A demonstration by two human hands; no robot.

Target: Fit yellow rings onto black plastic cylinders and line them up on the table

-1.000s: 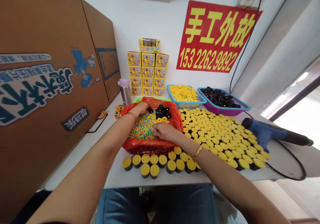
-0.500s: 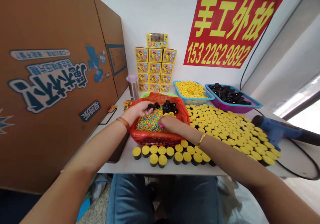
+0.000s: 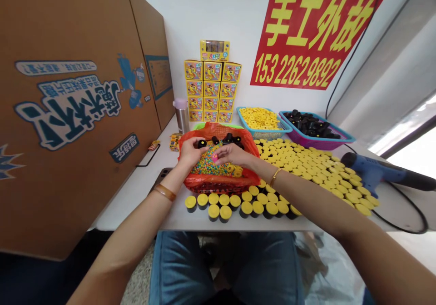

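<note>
Both hands are over a basket lined with a red bag [image 3: 190, 182] that holds small coloured candies [image 3: 207, 167], black cups and yellow lids. My left hand [image 3: 191, 151] is closed round a small black cup [image 3: 201, 144]. My right hand [image 3: 231, 155] is closed too, pinching a small pink piece [image 3: 214, 158] close to the cup. The two hands nearly touch above the candies.
Rows of black cups with yellow lids [image 3: 306, 168] cover the white table [image 3: 136, 191] right of and in front of the basket. A blue basket of yellow lids [image 3: 260, 118], a purple basket of black cups [image 3: 313, 127], stacked yellow boxes [image 3: 211, 87], a flask [image 3: 182, 114], a blue tool [image 3: 374, 171] and big cartons [image 3: 68, 105] surround them.
My left hand picked a black cup from the back of the basket. My right hand rose from the candies with a pink piece and moved toward the cup. The view shifted slightly.
</note>
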